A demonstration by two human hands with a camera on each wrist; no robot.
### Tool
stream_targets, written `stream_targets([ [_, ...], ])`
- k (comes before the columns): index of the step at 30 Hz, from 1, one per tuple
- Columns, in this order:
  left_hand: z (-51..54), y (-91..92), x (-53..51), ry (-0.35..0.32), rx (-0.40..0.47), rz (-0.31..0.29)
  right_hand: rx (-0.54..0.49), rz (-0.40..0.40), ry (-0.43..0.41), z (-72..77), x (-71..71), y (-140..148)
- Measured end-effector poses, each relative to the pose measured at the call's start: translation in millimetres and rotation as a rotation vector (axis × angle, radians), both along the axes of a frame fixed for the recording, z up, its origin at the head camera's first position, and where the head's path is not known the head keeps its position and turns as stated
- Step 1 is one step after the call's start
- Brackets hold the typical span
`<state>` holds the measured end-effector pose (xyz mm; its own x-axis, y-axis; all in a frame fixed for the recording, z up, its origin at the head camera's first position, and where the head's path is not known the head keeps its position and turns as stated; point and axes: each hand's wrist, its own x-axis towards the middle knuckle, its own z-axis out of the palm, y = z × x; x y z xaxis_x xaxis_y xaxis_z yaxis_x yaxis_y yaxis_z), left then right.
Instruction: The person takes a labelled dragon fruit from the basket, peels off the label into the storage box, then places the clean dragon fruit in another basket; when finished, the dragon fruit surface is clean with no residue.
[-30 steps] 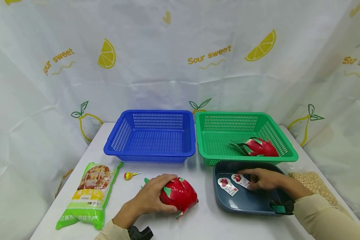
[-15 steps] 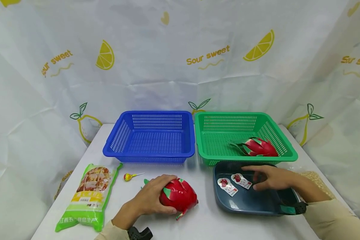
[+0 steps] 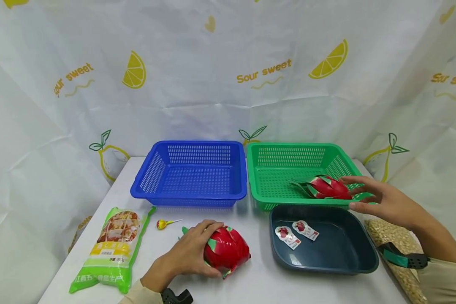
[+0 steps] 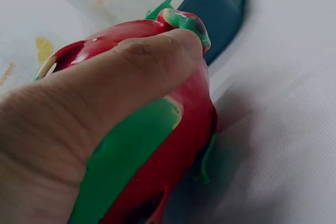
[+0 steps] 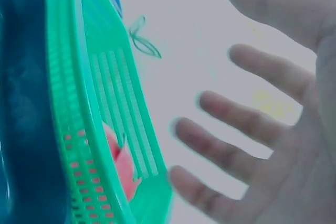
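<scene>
A glossy red dragon fruit (image 3: 229, 250) with green scales lies on the white table, and my left hand (image 3: 190, 253) grips its left side. The thumb (image 4: 152, 61) shows across the skin in the left wrist view; that hand's other fingers are hidden there. Spread and holding nothing, my right hand (image 3: 393, 204) hovers over the front right corner of the green basket (image 3: 277, 198). Inside that basket a second dragon fruit (image 3: 328, 188) lies on its side, near the right fingertips. Two dragon fruit cards (image 3: 305, 230) rest in the dark blue tray (image 3: 327, 267).
A blue basket (image 3: 188, 195) stands left of the green one. At the left are a green food packet (image 3: 114, 249) and a lollipop (image 3: 161, 223). Under my right forearm lies a clear bag of beige grains (image 3: 393, 238). A printed white curtain (image 3: 197, 84) hangs behind.
My right hand has lifted away from the cards in the tray and moved right and back, toward the green basket. Both cards stay in place. My left hand still grips the dragon fruit.
</scene>
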<state>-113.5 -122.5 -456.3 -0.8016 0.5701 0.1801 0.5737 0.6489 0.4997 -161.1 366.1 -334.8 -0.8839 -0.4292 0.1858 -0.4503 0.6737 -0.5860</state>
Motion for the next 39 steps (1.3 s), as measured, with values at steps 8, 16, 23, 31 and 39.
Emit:
stream_targets([
  [8,-1.6,0.9,0.4,0.027,-0.024,0.017,-0.087,-0.186,0.134,-23.2,-12.4,30],
  [16,-4.4,0.2,1.1,0.071,-0.016,0.006,-0.174,-0.243,0.029,-54.3,-24.2,51],
  [23,-5.0,0.2,-1.5,0.073,0.044,-0.015,-0.174,-0.277,-0.092,-75.5,-31.1,61],
  [31,21.3,1.6,-12.6,0.011,0.155,-0.029,-0.078,-0.288,-0.081,-79.8,-31.4,64],
  [39,73.4,6.7,-34.9,-0.015,0.269,-0.058,-0.084,-0.280,-0.069,-79.2,-31.0,62],
])
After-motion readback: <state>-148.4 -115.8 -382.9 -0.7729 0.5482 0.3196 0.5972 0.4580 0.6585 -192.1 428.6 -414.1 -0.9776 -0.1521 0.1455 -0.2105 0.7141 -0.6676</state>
